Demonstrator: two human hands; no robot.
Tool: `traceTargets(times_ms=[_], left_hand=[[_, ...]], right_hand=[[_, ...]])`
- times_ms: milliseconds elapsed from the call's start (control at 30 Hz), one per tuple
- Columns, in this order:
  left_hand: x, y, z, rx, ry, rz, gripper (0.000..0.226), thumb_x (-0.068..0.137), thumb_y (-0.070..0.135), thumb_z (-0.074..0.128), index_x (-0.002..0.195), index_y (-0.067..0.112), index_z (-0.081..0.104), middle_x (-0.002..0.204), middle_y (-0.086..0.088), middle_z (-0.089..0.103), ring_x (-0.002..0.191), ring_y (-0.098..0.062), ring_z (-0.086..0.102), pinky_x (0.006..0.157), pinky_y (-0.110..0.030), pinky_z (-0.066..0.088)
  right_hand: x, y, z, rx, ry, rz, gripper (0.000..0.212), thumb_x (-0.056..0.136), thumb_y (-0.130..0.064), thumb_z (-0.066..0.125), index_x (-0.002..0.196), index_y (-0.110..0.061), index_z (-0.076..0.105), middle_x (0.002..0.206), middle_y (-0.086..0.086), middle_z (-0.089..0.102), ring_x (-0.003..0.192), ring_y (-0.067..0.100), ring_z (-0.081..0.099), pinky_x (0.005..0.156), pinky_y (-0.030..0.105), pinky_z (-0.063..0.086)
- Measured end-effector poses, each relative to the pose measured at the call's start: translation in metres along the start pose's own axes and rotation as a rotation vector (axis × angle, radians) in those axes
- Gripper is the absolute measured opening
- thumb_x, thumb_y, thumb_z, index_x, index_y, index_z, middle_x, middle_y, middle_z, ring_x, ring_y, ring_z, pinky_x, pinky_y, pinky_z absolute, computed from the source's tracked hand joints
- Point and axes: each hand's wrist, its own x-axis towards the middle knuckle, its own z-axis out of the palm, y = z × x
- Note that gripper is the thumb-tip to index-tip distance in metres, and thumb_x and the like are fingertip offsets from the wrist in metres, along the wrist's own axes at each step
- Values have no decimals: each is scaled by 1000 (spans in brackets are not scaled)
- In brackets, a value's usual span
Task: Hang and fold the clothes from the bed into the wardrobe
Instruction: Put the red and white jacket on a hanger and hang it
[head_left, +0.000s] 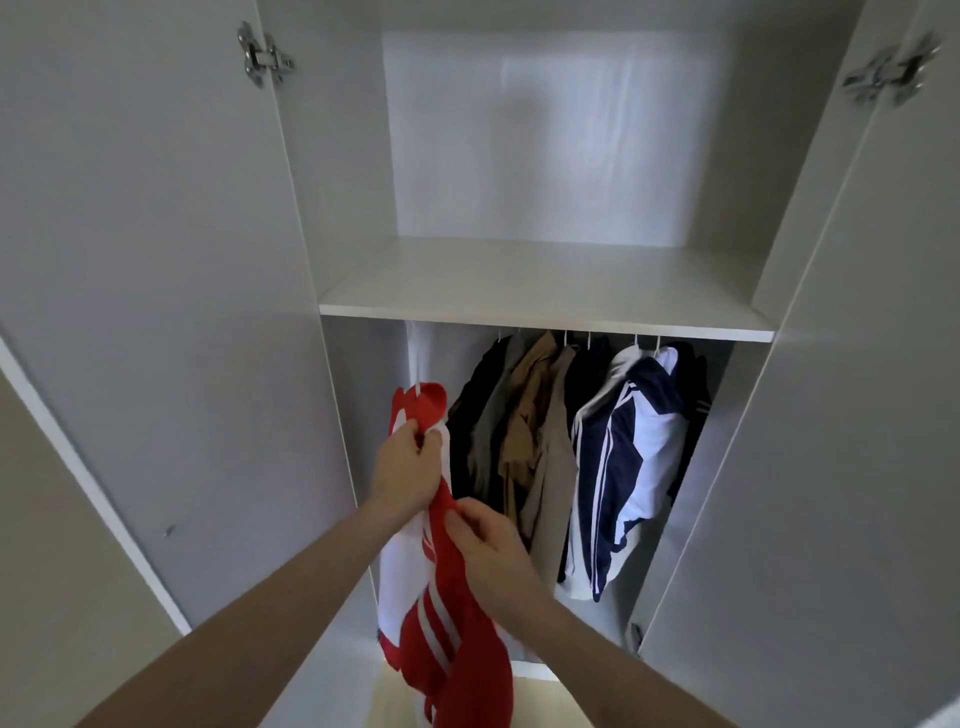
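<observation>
**Red jacket at the wardrobe's left end**

From my head camera: my left hand (408, 467) grips the red-and-white jacket (441, 613) near its collar, fingers curled into the cloth. My right hand (493, 545) pinches the red front edge just below. The jacket hangs at the open wardrobe (545, 306), left of the brown shirts (530, 431) and the navy-and-white jacket (628, 457) on the rail.
</observation>
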Motion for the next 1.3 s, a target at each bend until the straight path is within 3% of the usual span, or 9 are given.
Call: traceTargets(times_ms=[100, 233, 433, 533, 667, 833, 967, 1100, 1300], left_hand=[[26, -10, 0, 33, 70, -19, 31, 106, 23, 45, 84, 4, 56, 68, -4, 56, 61, -19, 52, 59, -31, 40], [61, -39, -3, 196, 90, -55, 34, 107, 27, 41, 80, 13, 56, 71, -5, 61, 66, -25, 60, 59, -32, 46], [101, -75, 8, 339, 98, -131, 28, 107, 16, 41, 105, 0, 65, 91, -13, 64, 88, -35, 63, 76, -33, 42], [123, -88, 17, 321, 89, -169, 29, 107, 14, 39, 111, 1, 65, 94, -15, 65, 90, -38, 64, 74, -32, 42], [162, -108, 29, 309, 74, -186, 33, 106, 17, 38, 119, 3, 65, 98, -15, 68, 94, -39, 67, 75, -34, 47], [218, -124, 43, 336, 55, -186, 36, 107, 20, 39, 130, 4, 63, 114, -22, 69, 108, -43, 65, 90, -42, 51], [267, -137, 54, 307, 25, -177, 35, 107, 19, 41, 129, 4, 62, 113, -21, 69, 104, -41, 67, 87, -39, 51], [301, -145, 69, 200, -27, -152, 32, 105, 11, 38, 126, 3, 62, 110, -19, 68, 102, -39, 68, 80, -35, 48], [336, -144, 97, 116, -44, -121, 38, 104, 12, 36, 134, 11, 59, 115, -14, 69, 103, -31, 67, 88, -34, 53]], right_hand=[[33, 5, -18, -84, -131, -16, 26, 107, -35, 48, 100, -25, 71, 86, 6, 67, 75, 16, 61, 70, 30, 52], [67, 20, -56, -168, -83, 34, 20, 107, -32, 51, 107, -32, 71, 97, 3, 70, 76, 6, 63, 70, 19, 52], [101, 50, -100, -232, -100, 119, 16, 104, -29, 58, 112, -28, 72, 110, -8, 69, 95, 7, 66, 81, 18, 55], [118, 58, -112, -225, -116, 169, 16, 103, -28, 60, 114, -25, 72, 100, -9, 69, 79, 6, 64, 65, 16, 52], [146, 66, -120, -184, -97, 222, 12, 102, -26, 63, 107, -26, 73, 76, -18, 66, 70, 5, 62, 65, 19, 50], [188, 71, -123, -169, -22, 215, 9, 99, -26, 67, 105, -26, 74, 96, -6, 69, 75, 6, 68, 67, 21, 52], [221, 69, -119, -170, 41, 222, 9, 101, -24, 66, 105, -22, 74, 104, -3, 72, 72, 4, 67, 60, 15, 51], [249, 70, -112, -95, 97, 263, 12, 100, -16, 64, 109, -13, 73, 94, 1, 72, 63, 5, 62, 55, 15, 48], [282, 79, -101, -40, 175, 284, 10, 98, -6, 65, 98, -13, 73, 69, -3, 63, 53, 7, 57, 53, 21, 44]])
